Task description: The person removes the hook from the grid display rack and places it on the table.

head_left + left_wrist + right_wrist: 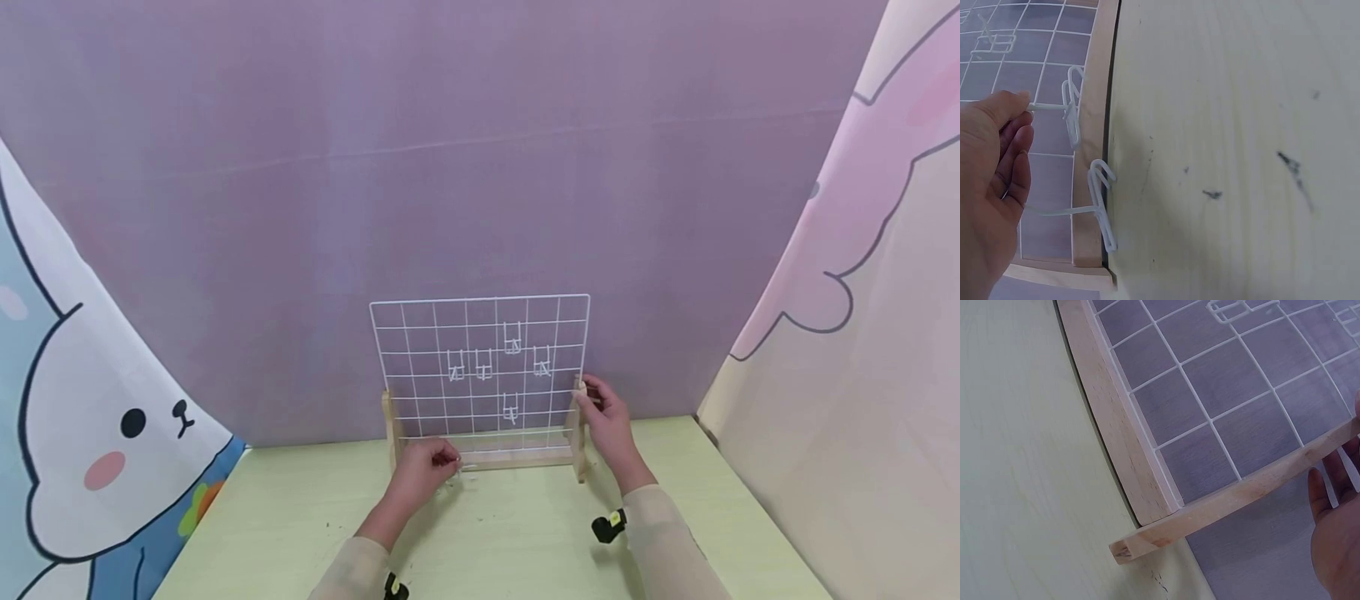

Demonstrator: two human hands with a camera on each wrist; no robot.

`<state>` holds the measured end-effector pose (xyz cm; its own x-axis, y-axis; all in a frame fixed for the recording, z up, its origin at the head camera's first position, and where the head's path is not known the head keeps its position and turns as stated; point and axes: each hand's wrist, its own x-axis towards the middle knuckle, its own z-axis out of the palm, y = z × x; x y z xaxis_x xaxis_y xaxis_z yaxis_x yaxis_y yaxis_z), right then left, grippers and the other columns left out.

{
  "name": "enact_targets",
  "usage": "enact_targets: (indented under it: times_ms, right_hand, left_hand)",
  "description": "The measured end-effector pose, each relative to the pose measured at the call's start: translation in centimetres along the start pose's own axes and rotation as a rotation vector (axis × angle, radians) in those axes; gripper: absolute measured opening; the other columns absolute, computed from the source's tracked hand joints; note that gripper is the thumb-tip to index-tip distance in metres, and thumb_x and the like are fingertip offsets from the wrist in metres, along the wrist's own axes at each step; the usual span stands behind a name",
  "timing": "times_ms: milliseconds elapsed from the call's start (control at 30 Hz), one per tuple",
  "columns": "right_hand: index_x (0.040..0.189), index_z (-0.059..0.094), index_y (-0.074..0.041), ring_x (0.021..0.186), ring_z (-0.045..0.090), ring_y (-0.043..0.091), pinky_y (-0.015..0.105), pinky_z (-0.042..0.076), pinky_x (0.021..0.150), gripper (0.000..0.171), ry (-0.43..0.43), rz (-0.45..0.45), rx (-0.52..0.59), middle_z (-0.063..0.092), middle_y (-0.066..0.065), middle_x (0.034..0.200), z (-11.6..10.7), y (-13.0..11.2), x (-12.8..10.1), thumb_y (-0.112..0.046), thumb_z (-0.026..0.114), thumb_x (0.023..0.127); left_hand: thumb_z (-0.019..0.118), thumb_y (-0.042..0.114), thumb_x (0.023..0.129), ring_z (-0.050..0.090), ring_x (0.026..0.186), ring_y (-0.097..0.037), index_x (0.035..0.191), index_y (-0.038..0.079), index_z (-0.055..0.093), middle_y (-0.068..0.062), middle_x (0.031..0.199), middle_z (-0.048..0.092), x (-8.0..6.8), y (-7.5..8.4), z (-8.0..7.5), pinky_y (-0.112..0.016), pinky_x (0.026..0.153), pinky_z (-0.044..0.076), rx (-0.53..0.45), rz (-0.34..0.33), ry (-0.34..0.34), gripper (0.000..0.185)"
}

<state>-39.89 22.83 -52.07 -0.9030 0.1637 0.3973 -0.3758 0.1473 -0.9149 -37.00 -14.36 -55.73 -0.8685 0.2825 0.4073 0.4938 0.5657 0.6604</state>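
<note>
The left hand (pixel 417 473) pinched a white wire hook (pixel 1071 112) at the wooden base rail (pixel 517 459), at six o'clock of the wire grid (pixel 480 367). A second hook (pixel 1101 203) lay just beside it. The right hand (pixel 609 423) curled round the wooden upright (pixel 579 433) at the grid's four o'clock, on the green table (pixel 525 533).

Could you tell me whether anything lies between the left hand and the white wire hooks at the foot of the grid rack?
Nothing visible does: the left hand already pinches one white wire hook, and the second hook lies just beside it against the wooden base rail.
</note>
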Motion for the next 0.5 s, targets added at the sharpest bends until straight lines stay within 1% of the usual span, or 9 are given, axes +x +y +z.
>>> enact_targets:
  times_ms: [167, 267, 400, 500]
  right_hand:
    - [0.149, 0.064, -0.005, 0.111, 0.063, 0.016, 0.021, 0.059, 0.089, 0.038, -0.006, 0.003, 0.01, 0.066, 0.022, 0.134, -0.02, -0.29, 0.0, -0.015, 0.068, 0.112]
    - [0.148, 0.064, -0.004, 0.11, 0.063, 0.015, 0.021, 0.058, 0.089, 0.038, -0.004, -0.003, 0.017, 0.066, 0.024, 0.135, 0.06, -0.38, -0.01, -0.014, 0.068, 0.112]
    - [0.147, 0.066, -0.004, 0.109, 0.064, 0.015, 0.021, 0.059, 0.088, 0.037, 0.006, -0.01, 0.018, 0.067, 0.025, 0.133, 0.17, -0.32, -0.03, -0.014, 0.069, 0.111]
    - [0.146, 0.066, -0.004, 0.108, 0.064, 0.015, 0.021, 0.059, 0.088, 0.036, 0.011, -0.011, 0.017, 0.068, 0.023, 0.132, 0.18, -0.2, -0.01, -0.013, 0.07, 0.111]
  left_hand:
    - [0.087, 0.003, 0.094, 0.066, 0.078, -0.001, 0.091, 0.016, 0.08, 0.013, 0.084, 0.073, -0.08, -0.16, 0.12, -0.024, 0.07, 0.06, -0.005, 0.019, 0.005, 0.015]
    - [0.087, 0.003, 0.095, 0.066, 0.078, 0.0, 0.092, 0.011, 0.08, 0.013, 0.085, 0.073, -0.07, -0.31, 0.2, -0.023, 0.07, 0.06, -0.005, 0.021, -0.001, 0.011]
    - [0.085, 0.004, 0.096, 0.065, 0.078, -0.001, 0.093, 0.008, 0.08, 0.012, 0.086, 0.073, -0.06, -0.53, 0.37, -0.023, 0.071, 0.059, -0.008, 0.005, -0.021, 0.007]
    - [0.085, 0.004, 0.096, 0.064, 0.078, -0.002, 0.093, 0.01, 0.08, 0.011, 0.086, 0.072, -0.15, -0.75, 0.56, -0.024, 0.07, 0.058, -0.008, -0.012, -0.035, 0.008]
